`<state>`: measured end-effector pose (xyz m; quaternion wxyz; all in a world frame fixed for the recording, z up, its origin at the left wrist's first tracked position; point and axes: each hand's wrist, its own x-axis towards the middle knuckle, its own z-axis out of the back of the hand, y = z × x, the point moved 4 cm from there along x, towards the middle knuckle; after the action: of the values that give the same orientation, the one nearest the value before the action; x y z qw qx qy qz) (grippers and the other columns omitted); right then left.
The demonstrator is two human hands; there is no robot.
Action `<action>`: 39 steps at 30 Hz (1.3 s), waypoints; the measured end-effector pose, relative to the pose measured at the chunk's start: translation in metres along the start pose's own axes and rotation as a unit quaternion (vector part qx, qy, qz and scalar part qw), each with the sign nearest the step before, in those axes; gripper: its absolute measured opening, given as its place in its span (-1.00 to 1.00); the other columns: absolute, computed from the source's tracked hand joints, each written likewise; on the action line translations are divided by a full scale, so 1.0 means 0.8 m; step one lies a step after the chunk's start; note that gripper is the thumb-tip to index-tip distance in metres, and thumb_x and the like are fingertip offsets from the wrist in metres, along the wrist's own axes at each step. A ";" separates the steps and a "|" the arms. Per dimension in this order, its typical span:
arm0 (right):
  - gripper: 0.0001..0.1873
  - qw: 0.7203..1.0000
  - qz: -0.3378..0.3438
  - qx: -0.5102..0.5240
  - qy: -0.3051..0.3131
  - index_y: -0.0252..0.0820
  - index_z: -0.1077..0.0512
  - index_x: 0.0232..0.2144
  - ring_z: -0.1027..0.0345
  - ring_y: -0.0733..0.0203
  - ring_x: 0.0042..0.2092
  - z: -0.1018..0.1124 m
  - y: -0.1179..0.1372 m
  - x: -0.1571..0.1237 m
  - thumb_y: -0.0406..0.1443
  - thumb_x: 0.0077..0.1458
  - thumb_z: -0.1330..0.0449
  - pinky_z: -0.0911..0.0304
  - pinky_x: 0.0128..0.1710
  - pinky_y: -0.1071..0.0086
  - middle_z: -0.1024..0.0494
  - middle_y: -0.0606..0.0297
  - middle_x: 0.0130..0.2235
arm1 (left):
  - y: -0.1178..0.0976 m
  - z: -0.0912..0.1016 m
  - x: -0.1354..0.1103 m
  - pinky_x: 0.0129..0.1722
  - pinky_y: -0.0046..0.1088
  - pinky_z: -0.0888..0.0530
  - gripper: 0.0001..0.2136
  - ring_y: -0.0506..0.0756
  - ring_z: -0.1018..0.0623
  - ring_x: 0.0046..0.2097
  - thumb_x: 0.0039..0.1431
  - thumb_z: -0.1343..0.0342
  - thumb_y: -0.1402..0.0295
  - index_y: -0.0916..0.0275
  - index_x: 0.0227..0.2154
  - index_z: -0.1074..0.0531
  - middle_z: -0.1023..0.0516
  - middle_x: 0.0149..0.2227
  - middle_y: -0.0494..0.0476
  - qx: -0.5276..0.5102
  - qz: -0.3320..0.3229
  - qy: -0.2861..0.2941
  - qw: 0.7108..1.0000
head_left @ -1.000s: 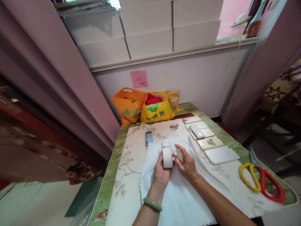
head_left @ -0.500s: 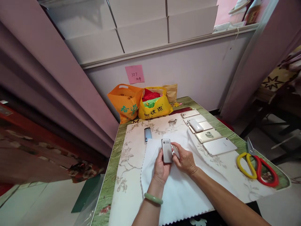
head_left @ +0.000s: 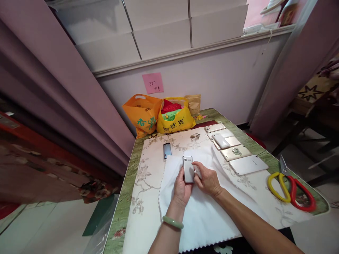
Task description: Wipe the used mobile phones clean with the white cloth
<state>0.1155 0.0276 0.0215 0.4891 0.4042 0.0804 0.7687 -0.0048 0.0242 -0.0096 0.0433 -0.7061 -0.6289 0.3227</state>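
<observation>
A silver mobile phone (head_left: pixel 189 171) is held upright over a white cloth (head_left: pixel 206 215), its back with a small camera and speaker holes towards me. My left hand (head_left: pixel 182 187), with a green bangle on its wrist, is closed around the phone's lower left side. At its right edge is my right hand (head_left: pixel 208 180), the fingers bent. That hand's index fingertip touches the phone's back near the edge, and its thumb is at the lower side. Just beyond the cloth lies a blue-grey phone (head_left: pixel 167 151).
Several phones lie in an overlapping row at right, including a white phone (head_left: pixel 249 164) and a small white phone (head_left: pixel 220 140). Scissors (head_left: pixel 290 187) with yellow and red handles lie near the right edge. An orange bag (head_left: pixel 143 113) and a yellow bag (head_left: pixel 176 121) stand behind.
My right index fingertip has shifted slightly inward onto the phone's back. The left hand still holds the phone in nearly the same place; the view has shifted slightly.
</observation>
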 end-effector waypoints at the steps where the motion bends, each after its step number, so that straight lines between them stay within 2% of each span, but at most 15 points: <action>1: -0.48 1.000 0.001 -0.001 0.003 -0.19 -0.30 0.05 -0.47 0.22 -0.37 0.000 0.000 0.000 -0.38 -0.02 -0.04 -0.32 -0.38 0.44 -0.60 0.23 -0.20 | 0.000 0.000 0.000 0.04 -0.32 -0.47 -0.66 0.14 -0.57 -0.05 0.16 -0.16 0.33 0.33 -0.02 -0.47 -0.56 -0.02 0.28 0.002 -0.002 -0.003 1.000; 3: -0.46 1.000 0.008 -0.001 0.002 -0.19 -0.28 0.07 -0.48 0.22 -0.34 0.000 0.002 0.000 -0.38 -0.02 -0.04 -0.33 -0.35 0.44 -0.59 0.21 -0.15 | 0.000 -0.001 -0.001 0.03 -0.33 -0.48 -0.67 0.14 -0.57 -0.05 0.16 -0.17 0.34 0.33 -0.03 -0.47 -0.56 -0.02 0.28 0.003 -0.004 -0.008 1.000; 7: -0.36 1.000 0.021 -0.002 -0.007 -0.18 -0.18 0.19 -0.49 0.16 -0.16 0.000 0.003 0.000 -0.39 0.00 -0.02 -0.37 -0.25 0.39 -0.50 0.16 0.05 | 0.000 -0.002 -0.003 0.02 -0.34 -0.48 -0.67 0.14 -0.56 -0.04 0.16 -0.17 0.34 0.30 -0.02 -0.47 -0.56 -0.02 0.25 -0.002 -0.003 -0.003 1.000; 12: -0.45 1.000 0.015 -0.002 0.002 -0.18 -0.27 0.09 -0.50 0.17 -0.23 -0.002 0.001 -0.001 -0.39 0.00 -0.03 -0.36 -0.30 0.40 -0.56 0.20 -0.05 | 0.000 0.000 -0.002 0.00 -0.34 -0.50 -0.67 0.13 -0.57 -0.07 0.16 -0.16 0.35 0.30 -0.01 -0.46 -0.58 -0.05 0.25 0.002 -0.006 -0.003 1.000; 17: -0.36 1.000 0.000 0.001 -0.014 -0.14 -0.17 0.20 -0.49 0.15 -0.17 -0.002 -0.002 -0.001 -0.38 0.02 -0.01 -0.37 -0.26 0.38 -0.53 0.20 0.01 | 0.000 -0.002 -0.002 0.02 -0.33 -0.49 -0.68 0.15 -0.57 -0.04 0.17 -0.15 0.35 0.31 -0.01 -0.47 -0.57 -0.03 0.27 0.000 0.000 0.005 1.000; 23: -0.45 1.000 0.010 0.000 0.002 -0.18 -0.26 0.11 -0.50 0.17 -0.26 -0.002 0.000 -0.001 -0.38 0.01 -0.02 -0.36 -0.30 0.40 -0.56 0.20 -0.06 | 0.000 0.001 -0.001 0.02 -0.33 -0.48 -0.66 0.14 -0.57 -0.05 0.16 -0.16 0.34 0.30 0.00 -0.46 -0.57 -0.04 0.26 0.008 -0.011 0.004 1.000; 27: -0.42 0.999 -0.024 -0.002 -0.040 -0.18 -0.17 0.18 -0.51 0.16 -0.24 0.003 -0.004 0.000 -0.35 0.07 -0.01 -0.37 -0.30 0.38 -0.54 0.17 -0.01 | 0.000 -0.004 -0.004 0.03 -0.31 -0.47 -0.66 0.15 -0.57 -0.06 0.16 -0.16 0.32 0.34 -0.03 -0.47 -0.58 -0.08 0.29 0.012 0.013 0.021 1.000; 31: -0.53 0.996 -0.057 0.010 -0.074 -0.18 -0.24 0.10 -0.49 0.19 -0.39 0.008 -0.013 -0.002 -0.31 0.11 -0.02 -0.35 -0.40 0.38 -0.59 0.21 -0.16 | -0.002 -0.008 -0.009 0.02 -0.30 -0.46 -0.67 0.17 -0.57 -0.05 0.15 -0.17 0.31 0.34 -0.04 -0.47 -0.59 -0.10 0.31 0.028 0.022 0.039 0.999; 34: -0.51 0.995 -0.039 0.022 -0.085 -0.17 -0.24 0.11 -0.50 0.19 -0.39 0.012 -0.012 -0.004 -0.32 0.11 -0.02 -0.36 -0.38 0.38 -0.59 0.21 -0.14 | -0.002 -0.006 -0.008 -0.02 -0.29 -0.48 -0.68 0.17 -0.56 -0.05 0.15 -0.17 0.30 0.32 -0.05 -0.48 -0.59 -0.11 0.29 0.031 0.015 0.052 0.998; 36: -0.46 0.997 -0.006 0.031 -0.075 -0.14 -0.20 0.16 -0.52 0.16 -0.28 0.013 -0.007 -0.004 -0.34 0.10 -0.03 -0.39 -0.31 0.37 -0.56 0.19 -0.06 | -0.001 -0.005 -0.006 -0.02 -0.30 -0.48 -0.69 0.16 -0.57 -0.08 0.16 -0.16 0.30 0.32 -0.07 -0.49 -0.60 -0.13 0.28 0.019 0.008 0.056 0.998; 39: -0.43 0.998 0.039 0.048 -0.030 -0.10 -0.19 0.18 -0.50 0.15 -0.12 0.010 0.001 -0.004 -0.37 0.09 -0.03 -0.39 -0.19 0.37 -0.52 0.20 0.03 | -0.003 -0.002 -0.001 -0.01 -0.33 -0.48 -0.71 0.13 -0.57 -0.09 0.19 -0.14 0.28 0.29 -0.08 -0.50 -0.60 -0.12 0.24 -0.015 -0.015 0.033 0.999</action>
<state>0.1211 0.0223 0.0256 0.4411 0.4532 0.0862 0.7698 -0.0058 0.0245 -0.0071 0.0584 -0.7072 -0.6424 0.2893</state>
